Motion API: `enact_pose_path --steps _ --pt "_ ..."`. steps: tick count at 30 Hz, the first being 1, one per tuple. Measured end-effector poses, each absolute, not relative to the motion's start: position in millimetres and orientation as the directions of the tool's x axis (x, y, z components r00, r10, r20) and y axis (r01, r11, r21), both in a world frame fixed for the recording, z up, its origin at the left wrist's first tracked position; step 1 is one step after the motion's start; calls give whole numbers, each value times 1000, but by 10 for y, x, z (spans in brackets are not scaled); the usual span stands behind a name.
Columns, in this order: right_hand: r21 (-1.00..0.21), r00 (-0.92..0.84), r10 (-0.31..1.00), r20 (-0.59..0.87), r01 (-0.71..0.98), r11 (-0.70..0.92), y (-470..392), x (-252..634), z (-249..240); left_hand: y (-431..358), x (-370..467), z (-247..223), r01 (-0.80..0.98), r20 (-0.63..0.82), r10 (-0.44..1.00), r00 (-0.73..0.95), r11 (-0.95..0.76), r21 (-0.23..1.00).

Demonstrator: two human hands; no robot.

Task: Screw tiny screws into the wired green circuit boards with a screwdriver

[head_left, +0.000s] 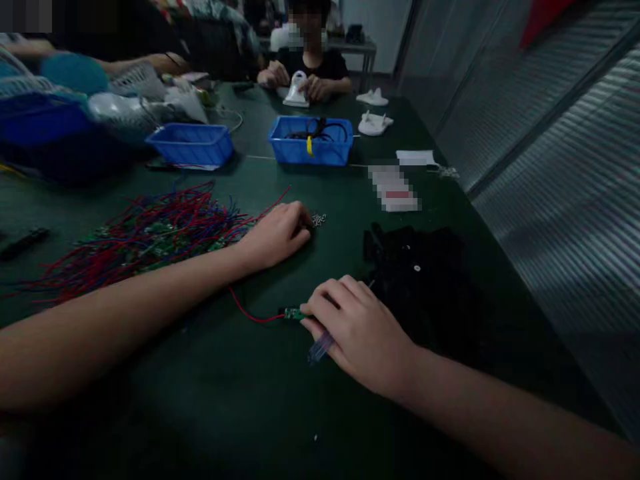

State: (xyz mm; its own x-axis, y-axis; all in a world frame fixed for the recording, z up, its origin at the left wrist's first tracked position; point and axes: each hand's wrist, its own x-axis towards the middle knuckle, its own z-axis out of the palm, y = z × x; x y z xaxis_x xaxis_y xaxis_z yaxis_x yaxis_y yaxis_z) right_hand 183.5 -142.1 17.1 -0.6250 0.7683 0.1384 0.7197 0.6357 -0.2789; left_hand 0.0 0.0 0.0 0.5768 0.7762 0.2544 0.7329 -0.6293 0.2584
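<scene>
My left hand (277,235) reaches across the table with its fingers curled at a small pile of metal screws (319,219). Its fingertips are partly hidden, so anything pinched there is unclear. Closer to me, my right hand (357,330) is closed around a screwdriver (320,348), whose see-through purplish handle sticks out below the palm. Its thumb and index finger also press on the end of a small green circuit board (293,313). A red wire (255,319) runs from this board leftward, under my left forearm. Right of that hand lies a heap of black parts (425,287).
Many wired circuit boards (170,233) lie heaped on the left. Behind them stand a blue bin (193,143) and another blue bin (311,148) holding black cables. Across the table (240,413), a person handles a white casing (297,91). White parts (374,124) sit at the far right.
</scene>
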Motion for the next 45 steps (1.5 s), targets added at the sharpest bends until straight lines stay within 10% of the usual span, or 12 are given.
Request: enact_pose_path --steps 45 --pt "-302 -622 769 150 711 634 -1439 1876 185 -5 51 44 732 236 801 550 -598 326"
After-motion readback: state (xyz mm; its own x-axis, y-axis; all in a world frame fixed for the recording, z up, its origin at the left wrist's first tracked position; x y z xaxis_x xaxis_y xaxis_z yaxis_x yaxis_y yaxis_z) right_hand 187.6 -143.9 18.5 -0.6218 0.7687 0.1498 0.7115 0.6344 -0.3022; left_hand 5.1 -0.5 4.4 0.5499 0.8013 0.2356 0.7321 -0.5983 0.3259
